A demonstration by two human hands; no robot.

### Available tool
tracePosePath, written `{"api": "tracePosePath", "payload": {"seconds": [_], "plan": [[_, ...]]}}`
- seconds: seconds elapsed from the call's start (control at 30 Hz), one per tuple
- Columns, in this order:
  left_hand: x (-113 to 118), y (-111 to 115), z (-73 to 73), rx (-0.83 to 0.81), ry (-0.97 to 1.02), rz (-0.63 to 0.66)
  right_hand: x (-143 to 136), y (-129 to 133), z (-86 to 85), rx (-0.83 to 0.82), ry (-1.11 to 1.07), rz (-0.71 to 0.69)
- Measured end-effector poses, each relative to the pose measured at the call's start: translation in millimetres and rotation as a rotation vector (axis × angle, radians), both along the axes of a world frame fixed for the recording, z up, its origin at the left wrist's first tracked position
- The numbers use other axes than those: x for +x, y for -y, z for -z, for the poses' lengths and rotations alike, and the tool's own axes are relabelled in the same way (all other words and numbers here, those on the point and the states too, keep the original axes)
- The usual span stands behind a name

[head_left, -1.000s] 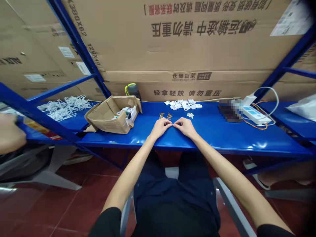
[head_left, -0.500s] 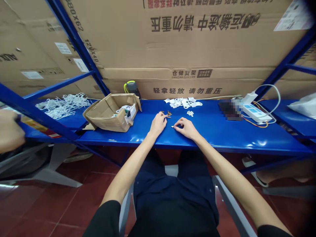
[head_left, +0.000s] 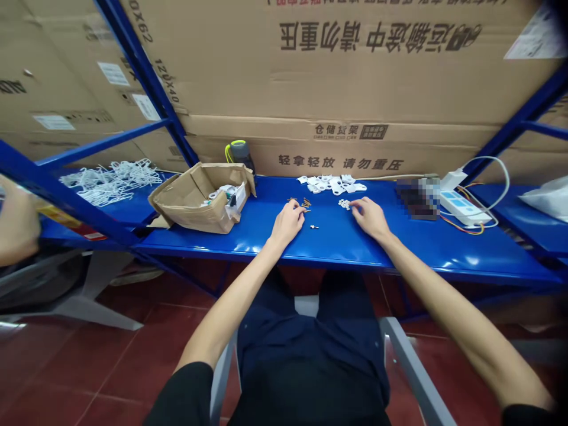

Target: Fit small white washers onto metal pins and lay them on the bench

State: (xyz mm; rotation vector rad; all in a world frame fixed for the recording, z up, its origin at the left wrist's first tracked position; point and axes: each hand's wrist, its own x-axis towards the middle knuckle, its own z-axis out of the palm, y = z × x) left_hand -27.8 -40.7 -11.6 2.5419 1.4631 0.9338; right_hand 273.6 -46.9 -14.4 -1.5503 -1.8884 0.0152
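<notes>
On the blue table my left hand (head_left: 288, 222) rests beside a small pile of brass-coloured pins (head_left: 306, 202). Its fingers are closed, and one thin pin sticks out at the fingertips. My right hand (head_left: 371, 218) reaches the edge of a cluster of tiny white pieces (head_left: 344, 204); thumb and forefinger are slightly apart, and I see nothing held between them. Between my hands lies a small part (head_left: 314, 227) with a white middle and a thin pin end. Behind the small pieces is a heap of flat white plastic parts (head_left: 332, 184).
At left stands an open cardboard box (head_left: 195, 204) of mixed parts, a dark bottle (head_left: 242, 155) behind it. A white power strip (head_left: 461, 208) with cables lies right. White wire-like pieces (head_left: 113, 180) cover the neighbouring table, near another person's blurred arm (head_left: 18, 225).
My right hand has let go of the small part, which now lies on the table, and has moved right to the tiny white pieces. My left hand stays by the pins.
</notes>
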Motion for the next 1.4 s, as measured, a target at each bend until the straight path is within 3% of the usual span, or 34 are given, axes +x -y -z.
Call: {"api": "tracePosePath", "payload": {"seconds": [0.13, 0.33, 0.47, 0.77, 1.1, 1.3, 1.4], "plan": [[0.7, -1.0, 1.4, -0.012, 0.019, 0.015, 15.7, -1.8, 6.3, -0.027, 0.032, 0.006], [0.2, 2.3, -0.8, -0.045, 0.027, 0.093, 9.6, -2.0, 8.8, -0.039, 0.073, 0.012], [0.4, 4.0, -4.3, -0.062, 0.101, 0.07, 11.4, -3.0, 8.7, -0.042, 0.071, 0.015], [2.4, -9.6, -2.6, -0.138, 0.115, 0.097, 9.5, -1.7, 7.2, -0.081, 0.073, 0.033], [-3.2, -9.4, -1.4, -0.157, 0.238, 0.135, -0.5, 8.5, 2.2, -0.099, 0.081, -0.09], [-4.8, -7.1, -8.4, -0.297, 0.306, 0.07, -6.6, 12.1, 2.3, -0.098, 0.085, -0.11], [-4.1, -8.1, -8.3, -0.273, 0.298, 0.031, -6.9, 12.5, 2.8, -0.09, 0.09, -0.113]]}}
